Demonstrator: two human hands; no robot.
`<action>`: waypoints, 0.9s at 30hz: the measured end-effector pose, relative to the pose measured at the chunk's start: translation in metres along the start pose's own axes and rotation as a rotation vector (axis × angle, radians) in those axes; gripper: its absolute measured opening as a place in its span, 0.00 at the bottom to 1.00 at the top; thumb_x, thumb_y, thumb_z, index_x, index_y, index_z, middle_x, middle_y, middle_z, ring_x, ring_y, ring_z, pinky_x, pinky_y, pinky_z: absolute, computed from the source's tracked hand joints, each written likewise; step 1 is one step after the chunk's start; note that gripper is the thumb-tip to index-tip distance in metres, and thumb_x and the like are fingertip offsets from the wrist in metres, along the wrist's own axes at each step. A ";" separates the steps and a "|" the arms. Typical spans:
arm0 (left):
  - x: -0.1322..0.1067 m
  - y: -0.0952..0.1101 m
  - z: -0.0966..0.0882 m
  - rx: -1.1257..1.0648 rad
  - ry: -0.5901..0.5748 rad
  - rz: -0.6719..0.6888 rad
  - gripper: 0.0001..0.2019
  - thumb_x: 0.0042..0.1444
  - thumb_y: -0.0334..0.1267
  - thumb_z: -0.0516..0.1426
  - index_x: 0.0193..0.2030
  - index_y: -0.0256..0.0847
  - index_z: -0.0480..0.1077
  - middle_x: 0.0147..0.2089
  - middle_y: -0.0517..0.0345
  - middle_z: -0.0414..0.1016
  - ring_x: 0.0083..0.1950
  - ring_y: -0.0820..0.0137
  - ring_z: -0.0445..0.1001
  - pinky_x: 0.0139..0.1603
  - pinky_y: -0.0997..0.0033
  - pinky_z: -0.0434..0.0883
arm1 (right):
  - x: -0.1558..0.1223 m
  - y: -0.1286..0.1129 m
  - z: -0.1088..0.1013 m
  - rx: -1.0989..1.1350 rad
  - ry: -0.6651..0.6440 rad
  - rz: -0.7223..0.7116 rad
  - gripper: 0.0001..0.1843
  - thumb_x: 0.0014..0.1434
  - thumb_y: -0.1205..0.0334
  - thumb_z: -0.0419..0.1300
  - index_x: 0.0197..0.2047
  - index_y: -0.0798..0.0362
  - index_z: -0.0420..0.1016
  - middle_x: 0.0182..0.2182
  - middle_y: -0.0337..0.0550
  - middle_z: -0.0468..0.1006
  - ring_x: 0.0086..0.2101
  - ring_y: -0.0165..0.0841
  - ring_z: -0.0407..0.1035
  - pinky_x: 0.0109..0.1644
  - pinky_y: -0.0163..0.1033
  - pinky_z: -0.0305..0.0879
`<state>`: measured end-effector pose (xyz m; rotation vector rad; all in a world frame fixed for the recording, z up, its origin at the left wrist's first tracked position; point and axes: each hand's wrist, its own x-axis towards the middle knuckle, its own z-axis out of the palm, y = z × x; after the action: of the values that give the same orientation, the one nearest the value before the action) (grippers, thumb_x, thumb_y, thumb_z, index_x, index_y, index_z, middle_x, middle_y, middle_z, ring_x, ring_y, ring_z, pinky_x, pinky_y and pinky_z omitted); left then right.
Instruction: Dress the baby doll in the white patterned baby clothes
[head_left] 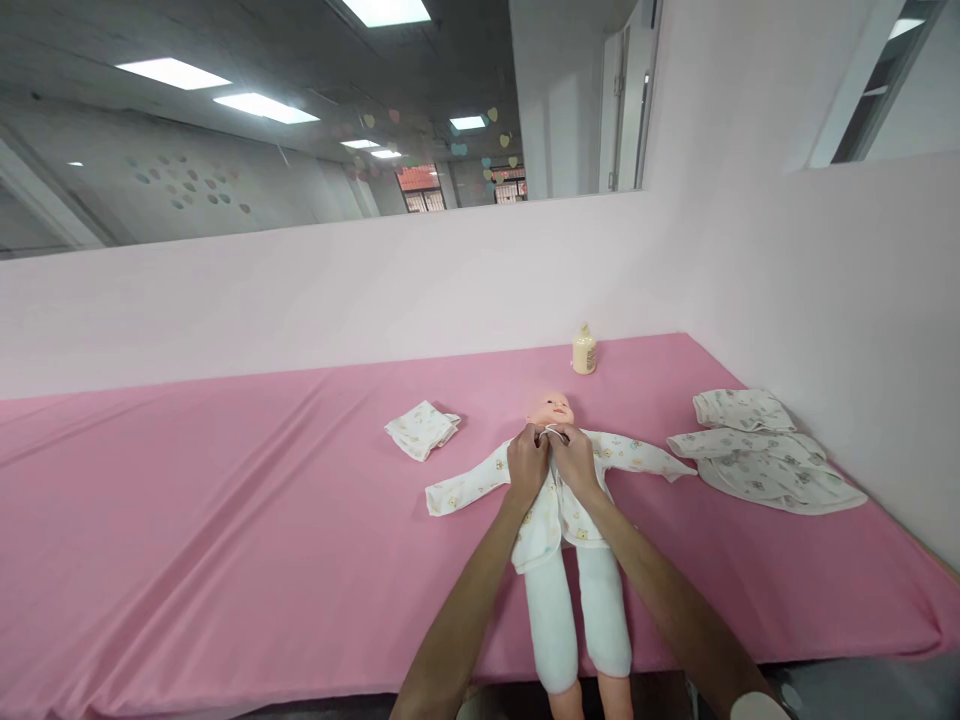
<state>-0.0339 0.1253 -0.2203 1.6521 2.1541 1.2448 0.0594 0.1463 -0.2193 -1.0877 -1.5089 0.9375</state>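
Observation:
A baby doll [551, 408] lies on its back, head toward the wall, its legs reaching past the near edge of the table. It wears a white printed baby jacket [538, 535] with both sleeves spread out sideways; the front hangs partly apart low down. White padded coverings [551, 620] wrap its legs. My left hand [528, 464] and my right hand [576, 462] meet at the jacket's neckline just below the doll's chin. The fingers of both are closed, pinching the collar edges there.
Pink cloth [300, 560] covers the table. A folded printed cloth [424, 430] lies left of the doll. Behind its head stands a cream pump bottle [584, 352]. More printed baby clothes [780, 465] are laid out at right, near the white wall [825, 300]. A mirror [315, 120] spans the back wall.

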 end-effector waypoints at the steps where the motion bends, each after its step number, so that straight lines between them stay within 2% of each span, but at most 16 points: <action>1: 0.000 0.001 0.000 -0.005 -0.003 -0.003 0.07 0.59 0.34 0.51 0.34 0.40 0.70 0.35 0.57 0.78 0.35 0.69 0.73 0.36 0.72 0.62 | 0.000 0.000 0.000 0.014 0.005 0.000 0.12 0.54 0.61 0.52 0.32 0.53 0.77 0.36 0.45 0.81 0.38 0.35 0.72 0.45 0.38 0.65; 4: -0.001 0.003 -0.001 -0.023 0.002 -0.014 0.07 0.59 0.33 0.51 0.35 0.40 0.70 0.36 0.57 0.79 0.36 0.69 0.73 0.38 0.71 0.62 | 0.001 0.002 0.000 0.083 0.012 0.022 0.12 0.54 0.60 0.53 0.33 0.53 0.77 0.36 0.45 0.80 0.38 0.36 0.72 0.45 0.39 0.65; 11: -0.003 0.001 0.001 -0.065 0.039 -0.013 0.07 0.58 0.32 0.50 0.36 0.40 0.70 0.36 0.58 0.78 0.37 0.69 0.73 0.40 0.70 0.64 | 0.010 0.012 -0.009 0.277 0.030 0.155 0.13 0.51 0.54 0.56 0.32 0.54 0.75 0.30 0.42 0.79 0.34 0.36 0.71 0.40 0.39 0.66; 15: -0.005 0.002 0.001 -0.079 0.051 0.011 0.07 0.58 0.33 0.50 0.36 0.41 0.69 0.36 0.58 0.78 0.37 0.69 0.72 0.40 0.70 0.64 | 0.012 0.014 -0.015 0.299 0.052 0.193 0.14 0.52 0.53 0.57 0.34 0.54 0.75 0.32 0.43 0.79 0.34 0.35 0.70 0.38 0.38 0.65; 22: -0.007 0.005 0.000 -0.062 0.020 0.024 0.07 0.59 0.32 0.50 0.36 0.41 0.69 0.37 0.58 0.78 0.38 0.69 0.73 0.41 0.71 0.65 | 0.010 0.011 -0.014 0.275 0.063 0.182 0.13 0.50 0.53 0.59 0.30 0.54 0.76 0.28 0.42 0.79 0.33 0.36 0.70 0.38 0.38 0.65; 27: -0.008 0.004 0.001 -0.062 0.019 0.055 0.08 0.59 0.33 0.50 0.36 0.41 0.69 0.37 0.58 0.78 0.38 0.70 0.72 0.40 0.71 0.64 | 0.011 0.010 -0.014 0.288 0.095 0.198 0.14 0.49 0.53 0.60 0.33 0.54 0.79 0.31 0.43 0.81 0.35 0.37 0.72 0.40 0.39 0.66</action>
<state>-0.0273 0.1187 -0.2207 1.6926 2.0718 1.3336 0.0743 0.1606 -0.2227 -1.0666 -1.1614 1.1826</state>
